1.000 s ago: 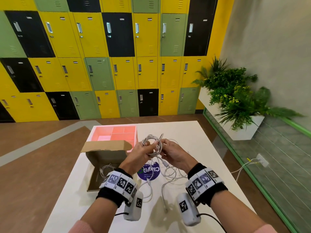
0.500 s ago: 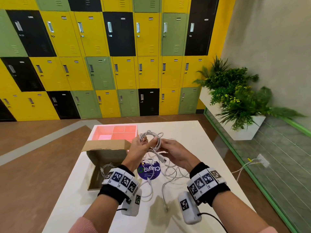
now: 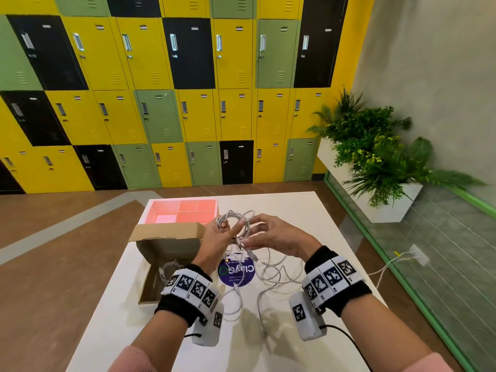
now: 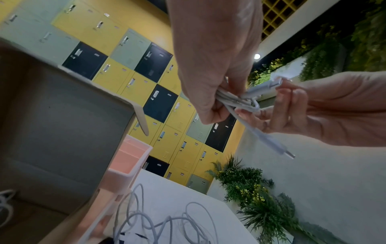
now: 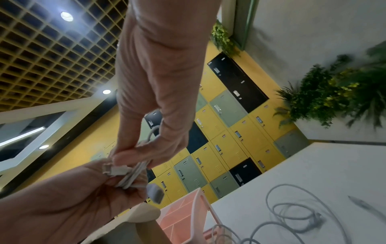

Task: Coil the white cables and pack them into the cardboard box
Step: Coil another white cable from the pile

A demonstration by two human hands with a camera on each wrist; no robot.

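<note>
The left hand point(image 3: 216, 238) grips the coiled white cable bundle point(image 3: 236, 224); the right hand point(image 3: 276, 237) pinches its tail end. Slackening could let the loops spring apart.

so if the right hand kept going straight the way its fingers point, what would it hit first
Most likely the coiled cable and the left hand gripping it. The right hand points left, its fingertips already at the bundle. Depth is hard to judge, but nothing else lies between them.
</note>
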